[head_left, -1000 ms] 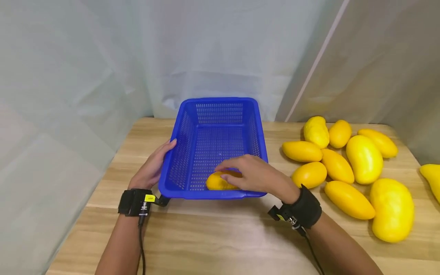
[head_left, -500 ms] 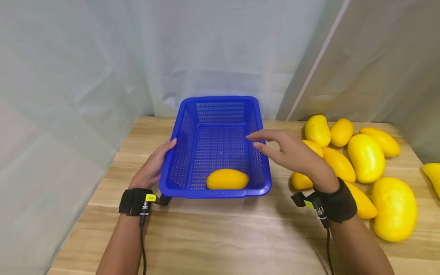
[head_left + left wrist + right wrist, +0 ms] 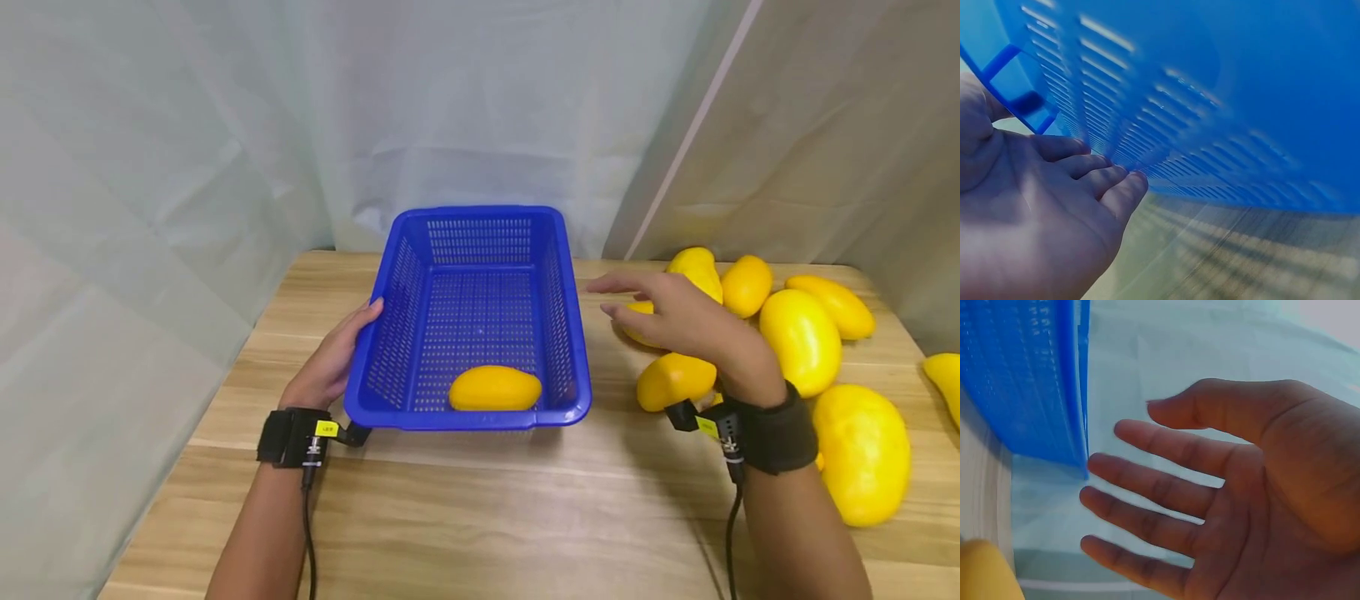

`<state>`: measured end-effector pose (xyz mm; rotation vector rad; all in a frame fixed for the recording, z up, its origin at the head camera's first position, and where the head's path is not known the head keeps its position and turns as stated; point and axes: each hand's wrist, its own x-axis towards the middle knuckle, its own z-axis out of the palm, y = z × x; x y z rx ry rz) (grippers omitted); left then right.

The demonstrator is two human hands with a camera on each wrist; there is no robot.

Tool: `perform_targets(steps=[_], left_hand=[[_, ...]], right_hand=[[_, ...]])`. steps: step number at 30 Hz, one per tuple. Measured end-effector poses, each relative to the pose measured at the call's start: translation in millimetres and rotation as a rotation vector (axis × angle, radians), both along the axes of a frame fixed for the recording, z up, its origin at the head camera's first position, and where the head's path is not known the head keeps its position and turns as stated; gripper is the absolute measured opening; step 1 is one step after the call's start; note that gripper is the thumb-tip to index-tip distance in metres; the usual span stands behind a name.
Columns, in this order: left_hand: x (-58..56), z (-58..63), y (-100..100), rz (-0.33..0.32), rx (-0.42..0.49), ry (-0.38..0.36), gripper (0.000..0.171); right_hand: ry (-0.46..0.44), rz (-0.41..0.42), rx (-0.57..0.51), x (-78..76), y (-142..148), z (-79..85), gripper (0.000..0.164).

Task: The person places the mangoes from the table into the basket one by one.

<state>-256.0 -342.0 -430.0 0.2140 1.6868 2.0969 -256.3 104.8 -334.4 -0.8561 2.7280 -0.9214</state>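
Observation:
My left hand [image 3: 330, 362] grips the left side of a blue plastic basket [image 3: 468, 419], its thumb over the rim. In the left wrist view, the fingers [image 3: 1119, 194] lie against the slotted outer wall. One yellow mango [image 3: 495, 388] lies inside the basket at the near end. To the basket's right, my right hand [image 3: 682, 315] hovers with spread, slightly bent fingers and holds nothing. It overlaps a mango [image 3: 639, 327] in the head view, and another mango [image 3: 675, 381] lies just below the hand. The palm and loose fingers [image 3: 1154, 519] show in the right wrist view.
Several more mangoes lie grouped on the right of the wooden table [image 3: 480, 517], among them a large rounded one [image 3: 861, 454] and a curved one [image 3: 799, 340]. Another mango [image 3: 945, 379] is cut off by the right edge. A pale curtain [image 3: 480, 100] hangs behind.
My right hand let go of the mango in the basket, rose out and moved right over the other mangoes. My left hand keeps its grip on the basket, which has hardly moved.

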Motion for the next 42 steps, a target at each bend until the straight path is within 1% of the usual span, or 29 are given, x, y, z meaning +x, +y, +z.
perform_targets(steps=[4, 9, 17, 21, 24, 35, 42], left_hand=[[0.5, 0.7, -1, -0.001, 0.007, 0.000, 0.063], [1.7, 1.0, -1, -0.006, 0.007, 0.005, 0.062], [0.8, 4.3, -1, -0.016, 0.022, 0.016, 0.063], [2.3, 4.7, -3, -0.005, 0.023, 0.013, 0.063], [3.8, 3.8, -4, 0.004, 0.011, 0.014, 0.063], [3.1, 0.1, -2, -0.007, 0.031, 0.018, 0.063], [1.5, -0.3, 1, -0.022, 0.060, 0.017, 0.062]], right_hand=[[-0.080, -0.039, 0.073, -2.2, 10, -1.2, 0.052], [-0.175, -0.093, 0.177, -9.9, 19, -9.8, 0.066], [-0.225, -0.158, 0.295, -27.5, 33, -21.8, 0.074], [-0.245, -0.168, 0.309, -33.8, 36, -24.1, 0.075], [-0.268, -0.183, 0.297, -36.2, 36, -25.3, 0.075], [-0.325, -0.210, 0.295, -38.4, 37, -35.8, 0.079], [-0.373, -0.241, 0.304, -37.7, 42, -38.3, 0.088]])
